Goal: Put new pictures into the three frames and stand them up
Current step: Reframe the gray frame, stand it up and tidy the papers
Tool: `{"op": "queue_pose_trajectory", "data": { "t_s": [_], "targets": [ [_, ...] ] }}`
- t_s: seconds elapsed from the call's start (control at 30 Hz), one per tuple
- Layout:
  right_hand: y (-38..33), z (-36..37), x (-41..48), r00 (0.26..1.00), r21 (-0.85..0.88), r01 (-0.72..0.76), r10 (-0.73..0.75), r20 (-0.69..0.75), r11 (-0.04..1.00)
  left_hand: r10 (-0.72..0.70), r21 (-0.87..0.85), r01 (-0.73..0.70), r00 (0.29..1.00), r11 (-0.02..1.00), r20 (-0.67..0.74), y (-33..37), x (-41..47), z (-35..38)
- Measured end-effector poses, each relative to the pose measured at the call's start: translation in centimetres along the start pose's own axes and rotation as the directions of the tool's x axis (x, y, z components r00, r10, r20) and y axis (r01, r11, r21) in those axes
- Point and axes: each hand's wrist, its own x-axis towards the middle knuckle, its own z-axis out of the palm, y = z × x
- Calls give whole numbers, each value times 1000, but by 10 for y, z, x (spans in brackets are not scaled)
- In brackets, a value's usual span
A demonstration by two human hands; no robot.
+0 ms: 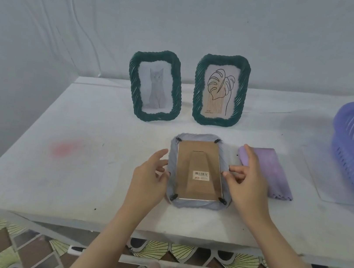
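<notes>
The grey frame (200,160) lies face down on the tabletop (91,144), its cardboard back up, in front of two standing green frames (155,86). The left grip (150,175), fingers relaxed, touches its left rim. The right grip (248,181) curls its fingers at the right rim; if it pinches, I cannot tell. I judge the frame light, stiff and perhaps fragile: better to hold it by both long rims.

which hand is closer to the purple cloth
Right. The right hand sits at the left edge of the purple cloth; the left hand is beyond the face-down frame, at its left side.
</notes>
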Motion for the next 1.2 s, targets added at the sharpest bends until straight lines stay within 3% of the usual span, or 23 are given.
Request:
{"op": "queue_pose_trajectory", "data": {
  "t_s": [0.23, 0.33, 0.43, 0.53, 0.7, 0.87, 0.93, 1.1, 1.2],
  "targets": [
    [-4, -3, -2, 998, -93, 56, -52, 45, 994, 81, 88, -85, 996, 993, 44, -7, 6, -3],
    [-9, -7, 0, 989, -13, 120, -118, 94, 993, 206, -42, -204, 975, 978, 79, -1, 5, -8],
    [-13, -14, -4, 917, 47, 265, -267, 296, 963, 375, -171, -348, 912, 922, 165, 8, 1, -11],
    [-4, -17, -9, 837, -50, 386, -327, 438, 921, 432, -79, -430, 846, 899, 313, 4, 1, -9],
    [13, -17, -13, 819, -140, 420, -307, 485, 897, 403, 55, -459, 825, 886, 397, -13, 2, -6],
    [18, -14, -14, 816, -134, 445, -339, 469, 885, 427, 63, -486, 816, 872, 390, -19, 4, -4],
    [16, -13, -9, 833, -90, 398, -319, 452, 913, 384, 15, -419, 845, 908, 373, -14, 9, -2],
    [10, 1, 23, 903, -75, 323, -284, 321, 943, 217, -145, -199, 969, 969, 117, 2, 29, 8],
    [7, 8, 42, 935, -167, 293, -246, 255, 941, 192, -47, -190, 981, 981, 38, 2, 43, 12]
  ]
}}
